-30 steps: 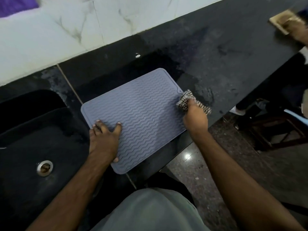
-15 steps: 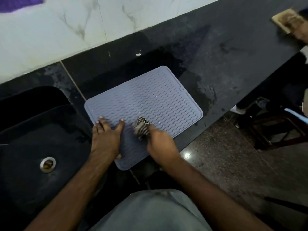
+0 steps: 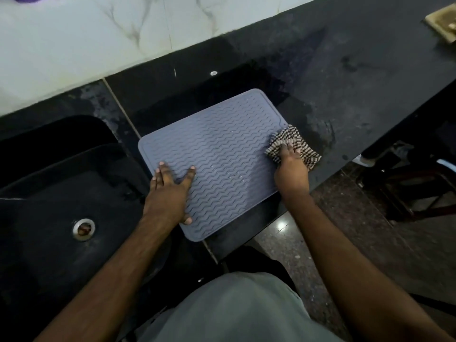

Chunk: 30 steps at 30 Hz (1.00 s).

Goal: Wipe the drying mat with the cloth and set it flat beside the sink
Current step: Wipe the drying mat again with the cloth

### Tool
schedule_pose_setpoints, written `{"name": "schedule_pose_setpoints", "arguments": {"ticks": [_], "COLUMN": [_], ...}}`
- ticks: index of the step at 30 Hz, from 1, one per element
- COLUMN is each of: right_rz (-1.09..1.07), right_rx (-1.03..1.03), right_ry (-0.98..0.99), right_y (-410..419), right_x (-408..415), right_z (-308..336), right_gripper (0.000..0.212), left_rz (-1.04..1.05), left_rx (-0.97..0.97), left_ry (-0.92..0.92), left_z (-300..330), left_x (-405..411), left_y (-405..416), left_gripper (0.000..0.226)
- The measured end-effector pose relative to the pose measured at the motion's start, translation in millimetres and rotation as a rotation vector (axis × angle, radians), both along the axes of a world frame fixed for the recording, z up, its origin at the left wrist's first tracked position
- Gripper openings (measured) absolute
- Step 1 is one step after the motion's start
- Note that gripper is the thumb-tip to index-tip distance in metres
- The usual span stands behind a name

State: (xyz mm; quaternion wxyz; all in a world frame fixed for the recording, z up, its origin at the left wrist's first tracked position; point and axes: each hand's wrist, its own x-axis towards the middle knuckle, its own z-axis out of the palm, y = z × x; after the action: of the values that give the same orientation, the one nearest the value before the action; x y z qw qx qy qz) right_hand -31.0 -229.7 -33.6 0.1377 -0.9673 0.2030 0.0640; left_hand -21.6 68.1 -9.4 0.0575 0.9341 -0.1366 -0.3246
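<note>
- I'm seeing the grey drying mat [image 3: 222, 154] lying flat on the black counter [image 3: 345, 82], just beside the sink [image 3: 61, 169]
- left hand [image 3: 170, 191] is pressed flat on its near-left part
- right hand [image 3: 291, 169] is gripping the checked cloth [image 3: 296, 141] at the mat's right edge

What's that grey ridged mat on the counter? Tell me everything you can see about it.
The drying mat is a blue-grey rectangular sheet with rounded corners, a raised rim and rows of wavy ridges; it looks like soft silicone. It lies flat on the dark counter, turned at an angle, right beside the black sink. The left hand presses flat on its near-left part, while the right hand holds a checked cloth at its right edge.
</note>
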Motion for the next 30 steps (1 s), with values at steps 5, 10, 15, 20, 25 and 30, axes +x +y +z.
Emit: {"name": "schedule_pose_setpoints", "arguments": {"ticks": [5,10,15,20,25,30], "right_rz": [0.101,0.344,0.359,0.17,0.061,0.002], "right_rx": [-0.098,-0.071,-0.052,0.062,0.1,-0.01], "right_ry": [0.115,0.238,0.13,0.119,-0.005,-0.045], "right_y": [92.8,169.5,127.1,65.6,56.6,27.2], "right_x": [-32.2,-60.2,-53.7,-39.4,-44.0,-12.8], "right_z": [-11.3,-2.0,26.7,24.5,3.9,2.4], "right_gripper": [0.052,0.052,0.053,0.056,0.062,0.054], "left_rz": [0.003,0.004,-0.034,-0.003,0.002,-0.124], "left_rx": [-0.003,0.04,0.036,0.062,-0.124,-0.239], "left_ry": [-0.032,-0.047,-0.086,-0.121,-0.192,-0.204], "left_z": [-6.8,-9.8,-5.8,-3.6,-4.3,-17.0], "left_x": [-0.4,3.4,-2.1,-15.4,-18.2,-20.8], "left_y": [-1.7,-4.1,17.7,40.5,33.7,11.4], "left_gripper": [0.136,0.131,0.129,0.112,0.093,0.094]}}
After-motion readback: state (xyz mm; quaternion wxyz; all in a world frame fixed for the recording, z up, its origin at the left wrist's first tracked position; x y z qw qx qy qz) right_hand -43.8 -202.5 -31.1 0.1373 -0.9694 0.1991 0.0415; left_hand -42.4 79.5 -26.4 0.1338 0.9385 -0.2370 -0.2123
